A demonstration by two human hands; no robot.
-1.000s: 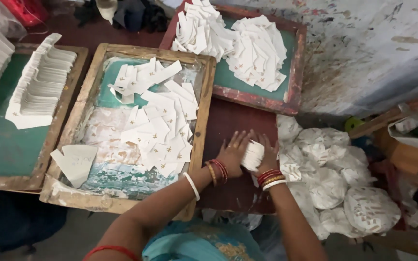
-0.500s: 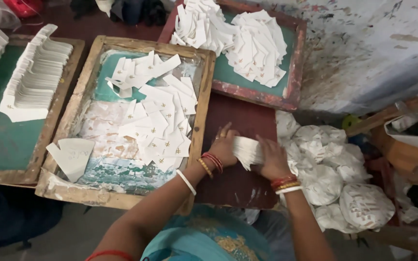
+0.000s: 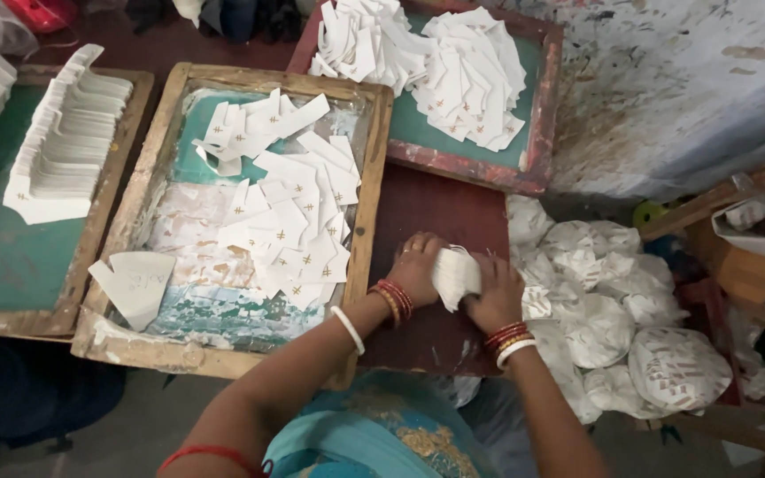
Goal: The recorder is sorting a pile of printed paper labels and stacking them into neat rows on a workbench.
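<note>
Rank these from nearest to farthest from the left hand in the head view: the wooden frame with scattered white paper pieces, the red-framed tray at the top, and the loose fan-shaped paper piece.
1. Wooden frame with scattered white paper pieces, just left of the left hand.
2. Red-framed tray, up and to the right.
3. Fan-shaped paper piece, far left, at the wooden frame's lower corner.

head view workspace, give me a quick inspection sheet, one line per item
surface: dark red table, paint-stained.
job's things: small stack of white paper pieces, pressed between both hands on the table.
clutter: wooden-framed tray strewn with white paper pieces bearing small gold marks; red-framed tray heaped with similar pieces; left tray with a fanned row of pieces; white bundles at right.
grippers: left hand and right hand both clasp the stack; bangles on both wrists.
cables: nothing seen.
surroundings: stained whitish wall; cardboard box.
</note>
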